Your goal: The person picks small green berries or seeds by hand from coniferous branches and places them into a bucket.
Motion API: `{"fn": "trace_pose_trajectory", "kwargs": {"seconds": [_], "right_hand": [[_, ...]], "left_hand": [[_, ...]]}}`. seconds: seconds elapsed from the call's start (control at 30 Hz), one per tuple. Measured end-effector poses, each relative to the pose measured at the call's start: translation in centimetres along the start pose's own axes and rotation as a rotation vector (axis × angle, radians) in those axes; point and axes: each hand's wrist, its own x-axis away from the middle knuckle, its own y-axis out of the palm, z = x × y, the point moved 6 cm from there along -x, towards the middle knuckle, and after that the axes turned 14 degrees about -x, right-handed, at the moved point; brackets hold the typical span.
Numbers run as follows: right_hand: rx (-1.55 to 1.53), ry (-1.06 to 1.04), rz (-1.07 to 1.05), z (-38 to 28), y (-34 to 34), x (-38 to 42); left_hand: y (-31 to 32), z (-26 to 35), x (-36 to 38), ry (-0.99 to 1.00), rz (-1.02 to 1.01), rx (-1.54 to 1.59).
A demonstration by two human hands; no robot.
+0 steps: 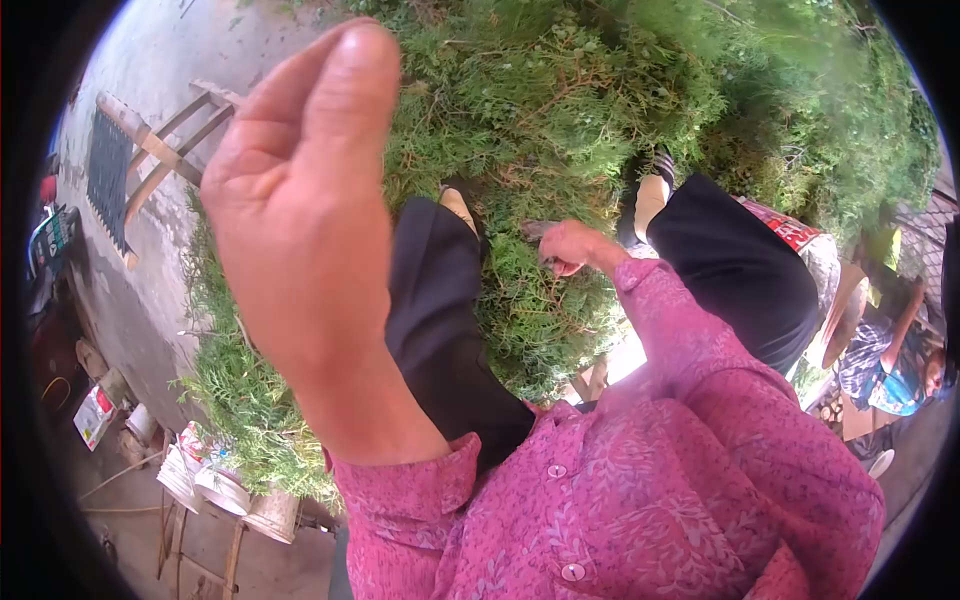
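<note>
My left hand [310, 180] is raised close to the camera, with its thumb pressed against curled fingers. Whatever lies inside that pinch is hidden. Down between my knees, my right hand [577, 246] is closed among green, scaly-leaved evergreen branches [540, 330]. A short grey-brown piece [537, 229] sticks out at its fingers, and I cannot tell what it is. More evergreen foliage [560, 100] is heaped in front of my feet and around my legs.
A folding stool [150, 145] with a dark woven seat stands on the concrete at upper left. White buckets [222, 490] are at lower left. At right are a red-and-white sack [785, 228] and another person [885, 365], seated.
</note>
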Motion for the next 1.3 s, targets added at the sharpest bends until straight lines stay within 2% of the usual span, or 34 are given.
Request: {"fn": "trace_pose_trajectory", "kwargs": {"seconds": [0.03, 0.07, 0.1, 0.13, 0.2, 0.23, 0.27, 0.33, 0.37, 0.43, 0.57, 0.63, 0.7, 0.9, 0.97, 1.0, 1.03, 1.1, 1.17, 1.27, 1.3], "right_hand": [[-0.087, 0.035, -0.007, -0.3, -0.3, -0.2], [-0.152, -0.060, 0.017, -1.1, -0.5, -0.2], [-0.152, -0.058, 0.014, -1.4, -0.2, -0.7], [-0.092, -0.232, 0.071, -3.1, -0.1, -1.2], [0.142, -0.614, 0.136, -5.5, 0.3, -3.1], [0.336, -0.836, 0.220, -6.1, 1.1, -4.6], [0.333, -0.838, 0.219, -6.2, 1.8, -5.9], [0.373, -0.708, 0.245, -5.7, 3.2, -8.4], [0.393, -0.641, 0.256, -5.3, 3.8, -9.4], [0.527, -0.533, 0.307, -4.9, 4.7, -10.0], [0.627, -0.529, 0.358, -4.4, 5.9, -10.5], [0.637, -0.508, 0.392, -4.5, 6.1, -10.4], [0.594, -0.565, 0.459, -4.7, 5.8, -10.4], [0.693, -0.557, 0.369, -4.9, 5.4, -10.8], [0.504, -0.549, 0.314, -4.8, 4.3, -10.9], [0.385, -0.630, 0.275, -5.2, 3.6, -10.4], [0.388, -0.638, 0.279, -5.9, 2.8, -9.7], [-0.323, -0.273, -0.011, -5.4, 1.8, -9.2], [-0.263, -0.327, 0.009, -8.4, 0.8, -6.5], [-0.465, -0.522, -0.084, -12.1, 0.0, -4.9], [-0.465, -0.520, -0.067, -12.7, -0.1, -4.4]], "left_hand": [[0.0, -0.4, -0.2, -0.028, -0.006, -0.059], [0.0, -0.8, -0.4, -0.056, -0.011, -0.117], [0.7, -0.7, 0.0, -0.043, -0.104, -0.211], [1.7, -0.6, 0.5, -0.029, -0.197, -0.303], [4.1, 0.2, 2.0, 0.427, -0.240, -0.586], [5.4, 0.0, 3.0, 0.429, -0.316, -0.634], [6.9, -0.4, 4.3, 0.472, -0.456, -0.693], [9.2, -0.6, 6.3, 0.567, -0.516, -0.878], [9.7, -0.3, 7.3, 0.530, -0.663, -0.835], [10.0, -0.4, 8.4, 0.538, -0.785, -0.765], [9.5, 0.1, 7.2, 0.573, -0.733, -0.771], [9.0, 0.0, 6.3, 0.479, -0.750, -0.737], [9.0, 0.0, 6.0, 0.478, -0.779, -0.748], [8.9, -0.2, 5.5, 0.466, -0.832, -0.747], [8.9, 0.0, 5.5, 0.478, -0.835, -0.762], [8.9, 0.0, 5.5, 0.477, -0.840, -0.759], [8.9, 0.0, 5.5, 0.474, -0.844, -0.757], [8.8, 0.2, 5.5, 0.487, -0.827, -0.761], [8.7, 0.3, 5.4, 0.497, -0.810, -0.765], [8.7, 0.3, 5.2, 0.476, -0.767, -0.716], [9.1, -0.2, 5.2, 0.481, -0.772, -0.773]]}}
